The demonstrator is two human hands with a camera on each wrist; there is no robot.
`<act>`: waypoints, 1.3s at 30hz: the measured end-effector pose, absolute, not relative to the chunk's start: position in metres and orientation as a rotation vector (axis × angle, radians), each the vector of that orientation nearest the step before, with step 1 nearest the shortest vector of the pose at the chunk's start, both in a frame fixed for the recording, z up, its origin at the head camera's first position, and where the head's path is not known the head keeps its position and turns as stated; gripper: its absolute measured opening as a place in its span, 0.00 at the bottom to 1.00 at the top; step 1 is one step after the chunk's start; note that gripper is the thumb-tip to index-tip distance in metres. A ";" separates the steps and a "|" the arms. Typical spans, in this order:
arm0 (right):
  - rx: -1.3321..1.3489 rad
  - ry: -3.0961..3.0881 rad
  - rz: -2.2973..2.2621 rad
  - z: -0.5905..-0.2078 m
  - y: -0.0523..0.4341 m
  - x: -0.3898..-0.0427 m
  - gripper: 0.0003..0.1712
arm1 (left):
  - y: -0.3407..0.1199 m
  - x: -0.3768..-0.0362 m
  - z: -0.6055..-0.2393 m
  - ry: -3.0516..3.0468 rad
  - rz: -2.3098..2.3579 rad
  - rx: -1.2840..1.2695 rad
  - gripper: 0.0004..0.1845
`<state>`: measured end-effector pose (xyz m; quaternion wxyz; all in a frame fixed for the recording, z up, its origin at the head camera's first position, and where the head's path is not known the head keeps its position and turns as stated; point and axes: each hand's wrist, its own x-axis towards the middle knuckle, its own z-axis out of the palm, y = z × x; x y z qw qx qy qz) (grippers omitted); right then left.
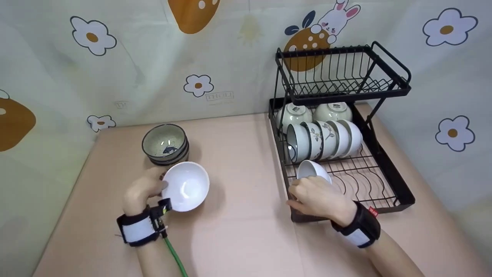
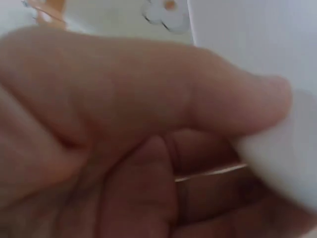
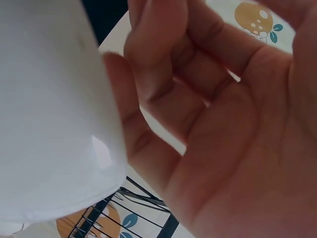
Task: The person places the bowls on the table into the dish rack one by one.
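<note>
My left hand (image 1: 158, 185) pinches the rim of a plain white bowl (image 1: 187, 186) just above the table, in front of a stack of speckled bowls (image 1: 165, 144). In the left wrist view the thumb (image 2: 233, 104) lies over that bowl's white edge (image 2: 294, 158). My right hand (image 1: 303, 190) grips a second white bowl (image 1: 312, 170), tipped on its side at the front left of the black dish rack's lower tier (image 1: 384, 192). The right wrist view shows this bowl (image 3: 49, 109) against curled fingers (image 3: 163, 84), with rack wires (image 3: 124, 208) below.
Several patterned bowls (image 1: 326, 138) stand on edge in a row further back in the lower tier, with two more upturned behind them. The rack's upper basket (image 1: 338, 73) holds nothing. A flower-print curtain backs the pink table (image 1: 246, 215).
</note>
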<state>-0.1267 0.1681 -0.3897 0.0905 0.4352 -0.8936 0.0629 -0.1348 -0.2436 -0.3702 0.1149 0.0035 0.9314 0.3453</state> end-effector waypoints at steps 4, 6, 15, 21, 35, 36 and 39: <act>1.223 -2.631 0.235 -0.390 0.168 -0.129 0.19 | -0.223 -0.141 -0.364 2.802 0.990 0.209 0.06; 1.200 -2.615 0.263 -0.390 0.168 -0.129 0.21 | -0.212 -0.144 -0.362 2.822 1.010 0.271 0.03; 1.014 -2.603 0.433 -0.386 0.167 -0.133 0.16 | -0.150 -0.152 -0.358 2.707 1.213 0.417 0.12; 0.784 -2.726 0.590 -0.377 0.169 -0.134 0.20 | -0.107 -0.149 -0.360 2.613 1.369 0.467 0.12; 0.644 -2.680 1.250 -0.357 0.184 -0.133 0.16 | -0.059 -0.136 -0.363 2.455 1.663 0.386 0.11; 0.637 -2.691 1.249 -0.357 0.185 -0.133 0.15 | -0.057 -0.136 -0.364 2.448 1.671 0.379 0.11; 0.606 -2.713 1.192 -0.357 0.187 -0.133 0.15 | -0.051 -0.135 -0.365 2.429 1.703 0.367 0.11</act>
